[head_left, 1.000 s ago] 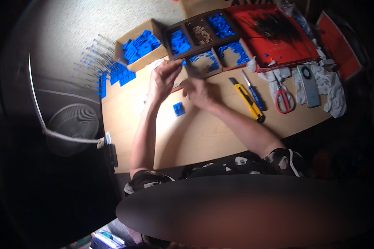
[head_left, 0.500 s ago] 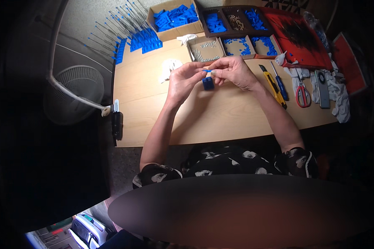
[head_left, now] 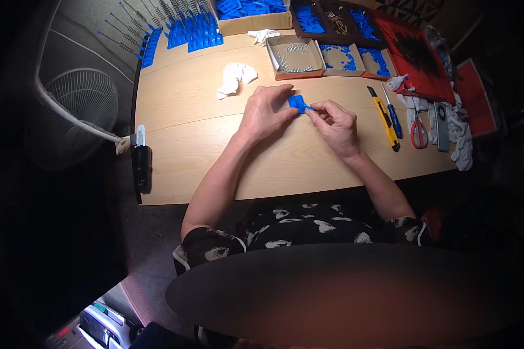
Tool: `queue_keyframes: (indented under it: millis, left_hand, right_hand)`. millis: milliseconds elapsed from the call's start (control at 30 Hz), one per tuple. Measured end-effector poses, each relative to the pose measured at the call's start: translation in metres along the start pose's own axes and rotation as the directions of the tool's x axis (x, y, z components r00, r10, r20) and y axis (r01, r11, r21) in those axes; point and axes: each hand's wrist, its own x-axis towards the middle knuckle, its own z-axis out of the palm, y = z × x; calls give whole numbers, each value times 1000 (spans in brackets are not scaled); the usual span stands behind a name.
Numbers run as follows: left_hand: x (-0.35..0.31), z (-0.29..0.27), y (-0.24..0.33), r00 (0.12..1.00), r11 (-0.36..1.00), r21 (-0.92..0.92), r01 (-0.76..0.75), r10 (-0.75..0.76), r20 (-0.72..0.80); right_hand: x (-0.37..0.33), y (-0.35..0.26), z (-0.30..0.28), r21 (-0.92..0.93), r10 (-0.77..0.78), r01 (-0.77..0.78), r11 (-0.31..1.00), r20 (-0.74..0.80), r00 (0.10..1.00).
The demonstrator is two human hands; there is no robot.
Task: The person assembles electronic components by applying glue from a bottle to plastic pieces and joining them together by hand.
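A small blue plastic block [head_left: 296,102] rests on the tabletop in front of me. My left hand [head_left: 262,116] lies at its left side, thumb against its near edge and fingers along its far side, steadying it. In my right hand [head_left: 337,127], thumb and forefinger pinch a slim blue plastic piece [head_left: 308,107] whose end meets the block's right side. How far that piece enters the block cannot be made out, as the fingertips partly cover it.
Beyond the hands stand a cardboard tray of small shiny metal parts [head_left: 297,72], trays of blue bits [head_left: 342,60] and a box of blue pieces [head_left: 256,24]. A yellow cutter [head_left: 384,119], screwdriver [head_left: 393,113] and scissors [head_left: 418,134] lie right; white cloth [head_left: 236,78] lies left.
Both hands have come down and apart from their raised pinch together. The left now holds the block on the table, and the right has brought the slim blue piece to it. The view has shifted.
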Motion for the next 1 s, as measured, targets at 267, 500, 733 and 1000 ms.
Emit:
queue_keyframes:
  millis: [267, 500, 733, 1000]
  left_hand:
    - [0, -6, -37, 992, 993, -2, -116, 116, -56]
    - [9, -10, -43, 996, 996, -7, -94, 94, -3]
    - [20, 0, -47, 993, 993, 10, -120, 120, -9]
    - [37, 15, -37, 990, 990, 16, -141, 141, 0]
  right_hand:
    - [4, 11, 42, -250, -222, 237, 939, 86, 971]
    - [11, 14, 50, -416, -373, 445, 793, 246, 895]
    - [18, 20, 46, -321, -289, 340, 884, 197, 937]
    - [23, 38, 28, -313, -244, 297, 902, 198, 949]
